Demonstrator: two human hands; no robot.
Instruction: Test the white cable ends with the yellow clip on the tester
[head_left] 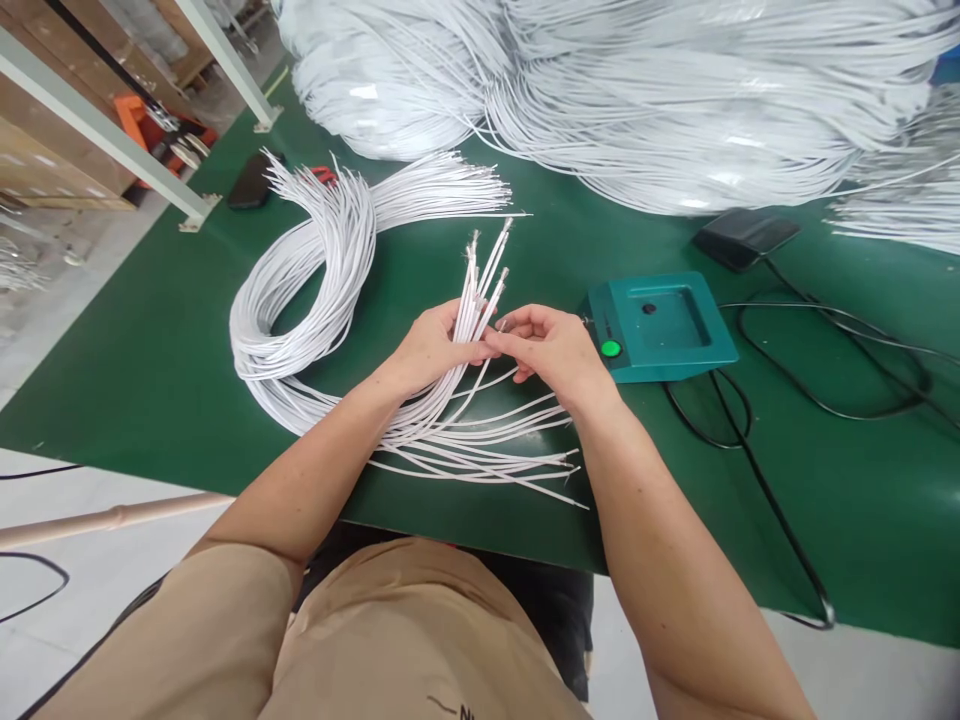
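A long bundle of white wires (304,290) lies curled in a loop on the green table. My left hand (435,342) is closed around several wire ends, which stick up past its fingers with frayed tips. Close beside it, my right hand (546,350) pinches at one thin wire, its thumb meeting the left fingertips. More loose wire ends (525,465) fan out on the table below my hands. To the right of my right hand sits a teal device (664,325) with a green button and a shallow tray on top.
Large heaps of white wires (675,100) cover the back of the green table (135,370). A black pedal-like object (746,238) and black cables (772,480) lie at the right. A dark object (251,182) rests by a metal post (120,125) at the left.
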